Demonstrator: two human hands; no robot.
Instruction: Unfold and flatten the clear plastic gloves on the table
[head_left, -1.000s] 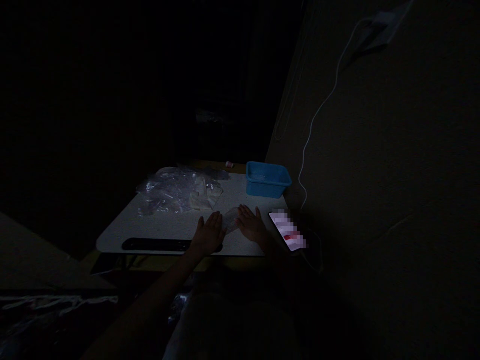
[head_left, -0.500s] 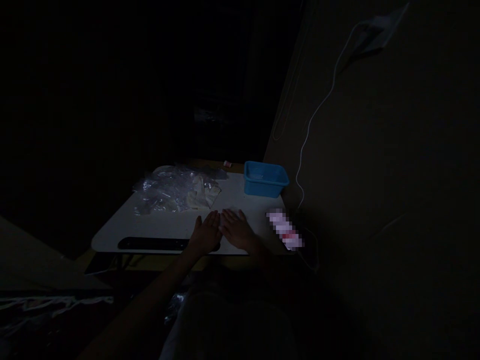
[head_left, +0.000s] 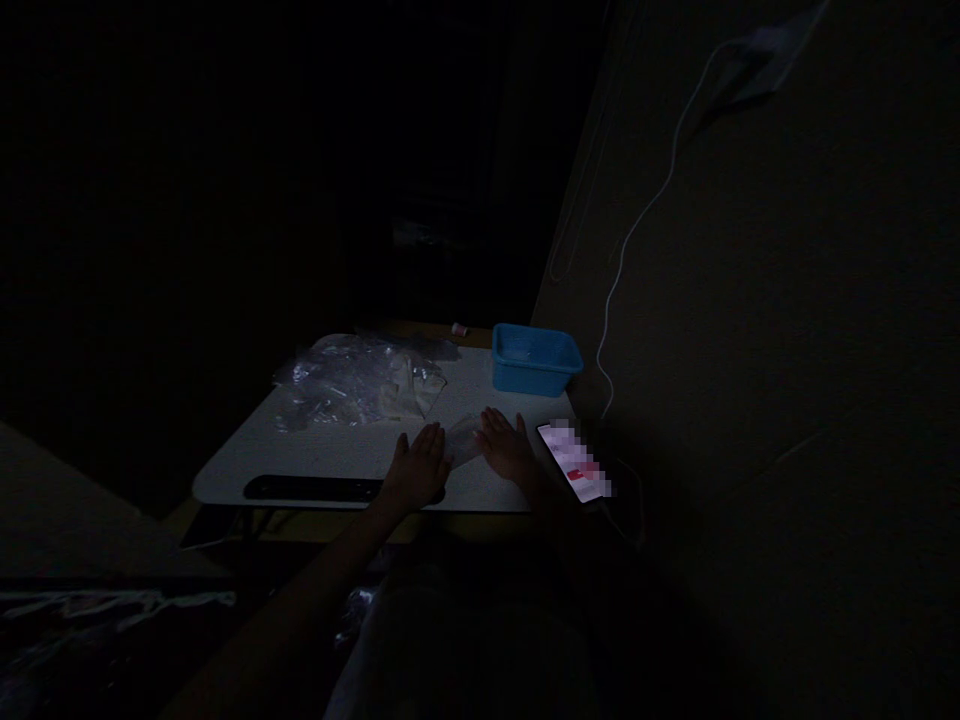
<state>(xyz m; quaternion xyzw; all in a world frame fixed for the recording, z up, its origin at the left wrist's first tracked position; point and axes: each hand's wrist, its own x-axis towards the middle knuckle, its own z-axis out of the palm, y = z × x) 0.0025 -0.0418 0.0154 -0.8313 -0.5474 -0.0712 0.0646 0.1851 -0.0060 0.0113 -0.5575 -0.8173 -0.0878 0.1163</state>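
Smoothing a small piece of clear plastic over the white table appears to be the step in hand. The piece lies between the two hands, in front of the person, and it is thin and hard to see in this dim light. The left hand is open at its near left edge, with the fingers extended. The right hand is also open, and its fingertips reach the other side of the piece. Neither hand seems to pinch anything; how strongly they press, one cannot tell.

The next move, by judgement, calls for light and even contact from both hands, because such a film can easily slide or wrinkle.

Beyond the left hand, and farther to its left, is a heap of clear plastic. Beyond the right hand stands a blue basin, on which no label is visible. Just to the right of the right hand lies a phone with a lit screen; its content is blurred into blocks, with a red patch, so no word is readable. Far ahead of the hands, a small pink and white object is too tiny for reading any brand.
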